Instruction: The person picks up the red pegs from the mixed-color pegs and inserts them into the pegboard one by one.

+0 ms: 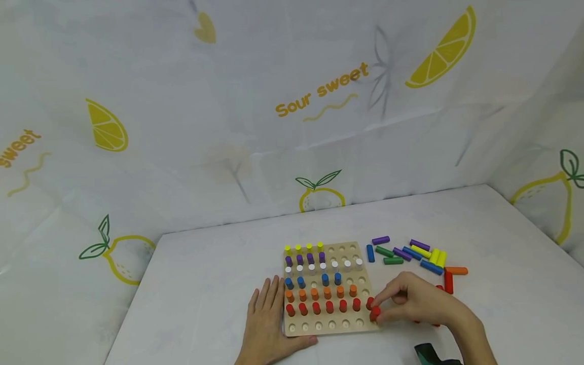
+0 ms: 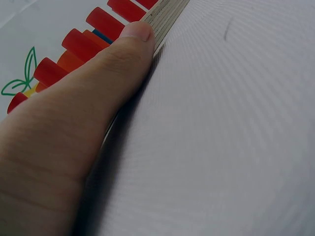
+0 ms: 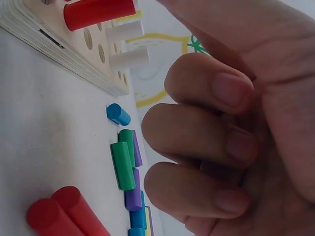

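Note:
A wooden pegboard (image 1: 319,332) holds rows of upright yellow, purple, white, blue, orange and red pegs. My left hand (image 1: 266,319) lies along its left side with fingers straight. In the left wrist view, the left thumb (image 2: 113,64) presses against the board's front edge beside the red pegs. At the board's front right corner, my right hand (image 1: 415,301) pinches a red peg (image 1: 375,314) between thumb and index finger, over the end of the front row. Just behind it stands another red peg (image 1: 370,303). The right wrist view shows the other fingers (image 3: 197,132) curled in; the pinching fingertips are out of frame.
Loose pegs in several colours lie right of the board, including a green peg (image 1: 393,261), an orange peg (image 1: 456,270) and a red peg (image 1: 449,283). More red pegs lie partly hidden behind the right hand. A dark green and black object (image 1: 429,354) sits at the front edge.

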### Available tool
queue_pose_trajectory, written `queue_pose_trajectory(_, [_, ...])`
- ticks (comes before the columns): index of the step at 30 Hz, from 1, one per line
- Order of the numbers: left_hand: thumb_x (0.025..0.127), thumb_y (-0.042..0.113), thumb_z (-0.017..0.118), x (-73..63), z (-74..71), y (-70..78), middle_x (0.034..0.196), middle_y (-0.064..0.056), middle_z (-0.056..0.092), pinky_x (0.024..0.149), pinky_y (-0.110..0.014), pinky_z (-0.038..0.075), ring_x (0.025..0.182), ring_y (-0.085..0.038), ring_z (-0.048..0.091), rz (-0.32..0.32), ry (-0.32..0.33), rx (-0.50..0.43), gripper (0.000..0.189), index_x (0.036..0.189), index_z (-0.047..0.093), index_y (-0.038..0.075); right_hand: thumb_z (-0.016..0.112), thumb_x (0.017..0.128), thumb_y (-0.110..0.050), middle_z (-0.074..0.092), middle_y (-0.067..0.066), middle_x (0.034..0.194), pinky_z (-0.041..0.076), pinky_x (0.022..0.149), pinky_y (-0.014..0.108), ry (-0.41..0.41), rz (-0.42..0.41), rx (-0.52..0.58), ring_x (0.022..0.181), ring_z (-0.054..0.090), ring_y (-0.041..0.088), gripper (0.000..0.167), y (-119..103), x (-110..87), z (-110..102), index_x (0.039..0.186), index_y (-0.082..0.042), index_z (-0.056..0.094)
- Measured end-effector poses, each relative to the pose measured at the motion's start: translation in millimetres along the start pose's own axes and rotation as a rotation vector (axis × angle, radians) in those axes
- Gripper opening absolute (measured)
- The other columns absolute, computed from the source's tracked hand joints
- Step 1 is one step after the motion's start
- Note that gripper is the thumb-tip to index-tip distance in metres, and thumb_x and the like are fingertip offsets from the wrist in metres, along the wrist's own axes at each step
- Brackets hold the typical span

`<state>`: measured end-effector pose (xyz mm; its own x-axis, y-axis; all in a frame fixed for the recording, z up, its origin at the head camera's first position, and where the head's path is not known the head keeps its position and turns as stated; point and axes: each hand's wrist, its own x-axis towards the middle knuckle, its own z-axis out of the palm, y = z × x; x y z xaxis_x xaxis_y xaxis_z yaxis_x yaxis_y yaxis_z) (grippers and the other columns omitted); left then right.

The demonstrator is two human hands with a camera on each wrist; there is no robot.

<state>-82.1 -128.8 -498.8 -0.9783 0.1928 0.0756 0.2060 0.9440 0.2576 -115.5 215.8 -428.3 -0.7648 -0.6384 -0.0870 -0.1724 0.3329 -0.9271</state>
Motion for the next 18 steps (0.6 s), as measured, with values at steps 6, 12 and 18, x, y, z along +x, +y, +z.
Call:
queue_pose_trajectory(6, [0.057, 0.103, 0.054, -0.5, 0.9, 0.1, 0.167, -0.01, 0.036, 0.126, -0.059, 0.026, 0.156, -0.034, 0.031, 0.006, 0.014, -0.006, 0.14, 0.161, 0.032, 0.011, 0.084, 0.084, -0.018, 0.031, 0.019, 0.054, 0.025, 0.042, 0.023, -0.018, 0.057, -0.002, 0.047, 0.031, 0.002, 0.021, 0.0, 1.7, 1.6, 0.102, -0.008, 0.083])
queue_pose_trajectory(12, [0.057, 0.103, 0.054, -0.2, 1.4, -0.1, 0.167, -0.009, 0.035, 0.126, -0.059, 0.026, 0.156, -0.033, 0.03, 0.0, 0.006, -0.001, 0.14, 0.161, 0.032, 0.012, 0.085, 0.084, -0.02, 0.035, 0.022, 0.055, 0.027, 0.043, 0.021, -0.034, 0.065, -0.006, 0.048, 0.035, 0.0, 0.021, -0.6, 2.5, 2.0, 0.102, -0.01, 0.083])
queue_pose_trajectory(18, [0.057, 0.102, 0.055, -0.3, 1.0, 0.2, 0.167, -0.01, 0.036, 0.126, -0.06, 0.027, 0.156, -0.034, 0.031, 0.003, 0.011, -0.002, 0.14, 0.161, 0.032, 0.011, 0.085, 0.084, -0.021, 0.046, 0.023, 0.056, 0.029, 0.044, 0.022, -0.052, 0.065, -0.007, 0.049, 0.038, 0.002, 0.02, 0.1, 2.9, 2.8, 0.101, -0.011, 0.083])
